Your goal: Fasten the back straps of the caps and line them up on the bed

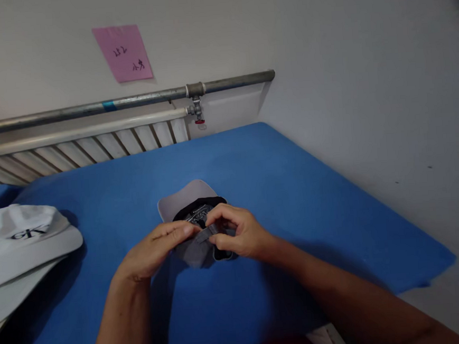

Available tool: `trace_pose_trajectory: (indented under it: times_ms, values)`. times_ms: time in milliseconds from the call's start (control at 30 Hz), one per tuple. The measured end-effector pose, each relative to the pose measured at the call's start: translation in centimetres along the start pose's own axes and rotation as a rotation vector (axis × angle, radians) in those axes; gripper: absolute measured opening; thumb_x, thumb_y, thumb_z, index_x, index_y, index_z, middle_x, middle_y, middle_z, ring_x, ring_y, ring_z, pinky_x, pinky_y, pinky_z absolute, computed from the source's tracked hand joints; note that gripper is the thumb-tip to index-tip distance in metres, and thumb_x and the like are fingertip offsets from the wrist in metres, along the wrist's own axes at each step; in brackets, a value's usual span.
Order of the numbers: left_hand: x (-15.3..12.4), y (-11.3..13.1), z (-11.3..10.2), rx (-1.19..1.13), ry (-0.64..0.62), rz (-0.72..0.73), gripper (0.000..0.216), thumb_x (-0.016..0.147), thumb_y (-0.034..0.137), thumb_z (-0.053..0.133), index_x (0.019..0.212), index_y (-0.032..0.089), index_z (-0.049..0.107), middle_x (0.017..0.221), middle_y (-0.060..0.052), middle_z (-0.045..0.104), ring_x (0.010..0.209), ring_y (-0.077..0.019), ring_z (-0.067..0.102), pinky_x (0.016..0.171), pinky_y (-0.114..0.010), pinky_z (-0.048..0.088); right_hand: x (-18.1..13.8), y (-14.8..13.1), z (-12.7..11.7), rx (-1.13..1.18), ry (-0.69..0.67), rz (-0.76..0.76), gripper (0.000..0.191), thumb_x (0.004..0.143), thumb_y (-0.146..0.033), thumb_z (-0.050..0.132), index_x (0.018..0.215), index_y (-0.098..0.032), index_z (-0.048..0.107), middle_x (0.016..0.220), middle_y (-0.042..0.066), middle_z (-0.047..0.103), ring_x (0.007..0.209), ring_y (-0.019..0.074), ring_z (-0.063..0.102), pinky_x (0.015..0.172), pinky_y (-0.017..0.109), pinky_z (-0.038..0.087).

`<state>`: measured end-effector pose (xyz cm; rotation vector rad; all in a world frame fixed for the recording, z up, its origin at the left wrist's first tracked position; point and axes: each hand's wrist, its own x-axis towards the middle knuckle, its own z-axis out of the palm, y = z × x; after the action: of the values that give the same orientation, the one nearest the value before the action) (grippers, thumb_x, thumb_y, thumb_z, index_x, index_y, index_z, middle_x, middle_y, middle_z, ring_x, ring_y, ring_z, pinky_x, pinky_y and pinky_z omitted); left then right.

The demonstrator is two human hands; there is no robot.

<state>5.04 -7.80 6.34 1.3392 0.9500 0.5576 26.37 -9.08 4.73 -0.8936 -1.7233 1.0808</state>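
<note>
A grey baseball cap (187, 196) lies on the blue-covered table, its brim pointing away from me and its dark inner band and printed lining showing. My left hand (159, 244) grips the near left edge of the cap, thumb on top and fingers partly hidden. Between the thumb and fingers of my right hand (240, 229) is the cap's grey back strap (208, 232), pinched at its right part. Both hands are close together over the back of the cap. A dark-edged piece shows just below my right fingers.
White caps (28, 235), the top one marked CK, are stacked at the left. The blue table (315, 202) meets a wall on the right. Behind it are a radiator (88, 148), a metal pipe (144, 97) with a red-handled valve (199, 122), and a pink paper (125, 55).
</note>
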Motion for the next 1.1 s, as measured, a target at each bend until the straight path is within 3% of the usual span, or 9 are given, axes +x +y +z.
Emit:
trace_pose_trajectory:
  times_ms: [200,400,500,867,1100]
  values:
    - [0.8,0.1,1.0,-0.025,0.067,-0.036,0.055,0.088,0.062,0.045,0.075,0.015,0.071,0.066,-0.004,0.06,0.062,-0.0132,0.049,0.059,-0.026,0.037,0.0,0.0,0.3,0.074,-0.019,0.019,0.015,0.067,-0.016,0.063,0.082,-0.02,0.059,0.075,-0.003,0.053,0.064,0.0098,0.049,0.06,0.025,0.043]
    - [0.5,0.8,1.1,-0.057,0.066,0.0,0.022,0.078,0.038,0.071,0.077,0.017,0.064,0.068,0.003,0.052,0.063,-0.0086,0.043,0.058,-0.021,0.034,0.1,-0.1,0.4,0.091,-0.003,0.019,0.017,0.068,-0.019,0.064,0.084,-0.019,0.061,0.077,-0.002,0.055,0.064,0.0096,0.05,0.06,0.025,0.044]
    - [0.4,1.0,1.0,-0.071,0.041,0.014,0.021,0.073,0.031,0.077,0.075,0.016,0.062,0.064,0.004,0.05,0.06,-0.0072,0.041,0.056,-0.02,0.033,0.0,0.0,0.5,0.04,0.023,-0.01,0.015,0.068,-0.016,0.063,0.082,-0.019,0.061,0.078,-0.002,0.055,0.065,0.0095,0.051,0.06,0.024,0.045]
    - [0.5,1.2,1.4,-0.001,0.108,-0.027,0.03,0.071,0.036,0.076,0.07,0.014,0.055,0.059,0.006,0.047,0.054,-0.0062,0.038,0.051,-0.02,0.029,0.1,0.5,0.6,-0.081,0.067,-0.055,0.015,0.068,-0.013,0.065,0.081,-0.02,0.061,0.076,-0.003,0.055,0.063,0.0084,0.05,0.06,0.023,0.045]
    - [0.1,1.0,1.0,0.029,0.021,-0.022,0.028,0.075,0.036,0.072,0.071,0.015,0.054,0.059,0.006,0.043,0.054,-0.0066,0.035,0.051,-0.021,0.027,0.0,0.1,0.3,-0.029,0.012,-0.018,0.018,0.066,-0.01,0.066,0.08,-0.019,0.061,0.076,-0.003,0.054,0.064,0.0089,0.05,0.06,0.023,0.044]
